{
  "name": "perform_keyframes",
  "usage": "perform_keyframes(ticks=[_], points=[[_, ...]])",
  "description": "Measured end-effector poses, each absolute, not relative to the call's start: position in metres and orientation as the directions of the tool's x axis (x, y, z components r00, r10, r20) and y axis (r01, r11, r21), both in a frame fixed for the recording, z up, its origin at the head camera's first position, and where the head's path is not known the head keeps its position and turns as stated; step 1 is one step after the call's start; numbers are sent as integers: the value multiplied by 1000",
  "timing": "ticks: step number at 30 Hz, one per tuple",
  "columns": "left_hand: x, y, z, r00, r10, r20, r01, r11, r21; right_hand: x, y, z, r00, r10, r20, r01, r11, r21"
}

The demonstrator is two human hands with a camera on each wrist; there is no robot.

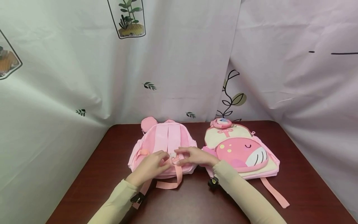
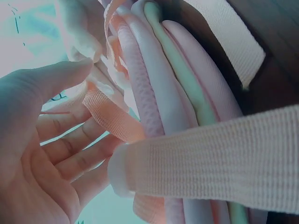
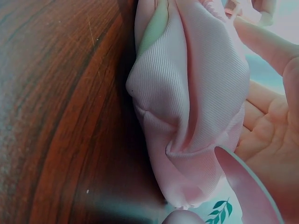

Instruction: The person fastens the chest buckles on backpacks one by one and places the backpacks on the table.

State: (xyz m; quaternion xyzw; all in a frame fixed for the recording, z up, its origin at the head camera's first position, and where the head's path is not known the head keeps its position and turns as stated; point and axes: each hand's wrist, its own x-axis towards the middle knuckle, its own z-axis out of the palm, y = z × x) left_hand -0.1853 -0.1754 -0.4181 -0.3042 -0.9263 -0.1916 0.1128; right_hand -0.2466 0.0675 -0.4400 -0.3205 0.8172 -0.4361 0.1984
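The left arm slants up to the right from the lower edge, and the right arm slants up to the left, so the forearms converge. Pale sleeves end at the wrists. The left hand and right hand face each other, near but apart, fingers bent. From the left wrist, the left thumb stretches out, with the lower left fingers slightly spread. From the right wrist, the right thumb extends too; the right fingertips are partly hidden.
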Motion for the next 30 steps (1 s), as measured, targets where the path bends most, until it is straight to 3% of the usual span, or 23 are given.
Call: perform_keyframes(ticks=[8, 17, 26, 30], points=[[-189, -179, -415, -786, 489, 378, 608, 719, 336, -250, 66, -443, -713, -701, 4, -401, 404, -822], [-191, -183, -406, -807, 395, 440, 566, 731, 382, -248, 57, -441, -777, -629, 12, -371, 443, -816], [-199, -189, -395, -793, 355, 495, 587, 664, 463, -238, 38, -437, -814, -567, 128, -476, 525, -705], [-201, -191, -390, -782, 316, 537, 589, 657, 471, -234, 32, -436, -826, -543, 150, -472, 521, -711]])
